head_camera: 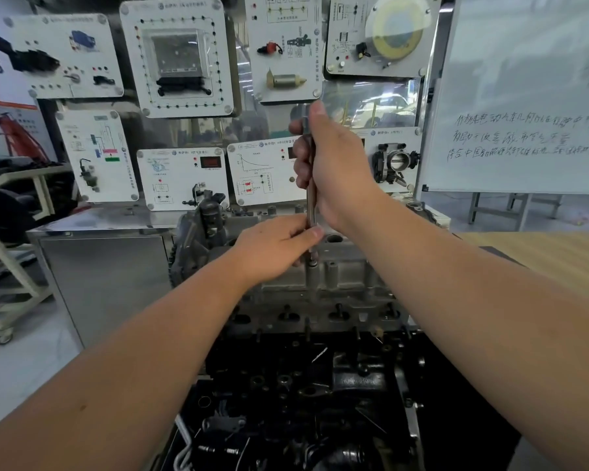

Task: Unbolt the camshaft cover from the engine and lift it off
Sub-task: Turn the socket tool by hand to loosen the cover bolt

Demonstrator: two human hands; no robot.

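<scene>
Foreground: dark engine block (pixel 320 396), black and oily, crowded with fittings, fills the bottom of the view.
Camshaft cover: grey cast-metal camshaft cover (pixel 347 277) sits on top of the engine, just beyond the dark block, with raised bosses and round openings along it.
Cover axis: its long side runs left to right across the view, top face upward.
Right hand: right hand (pixel 334 164) is wrapped round the upper part of a slim metal driver (pixel 310 202) that stands upright.
Left hand: left hand (pixel 276 249) pinches the shaft low down, just above a bolt boss on the cover.
Obstruction: both hands and forearms hide parts of the cover.
Surroundings: white training panels (pixel 181 59) behind; whiteboard (pixel 524 96) with handwriting at right; wooden table (pixel 558 253) at right.
</scene>
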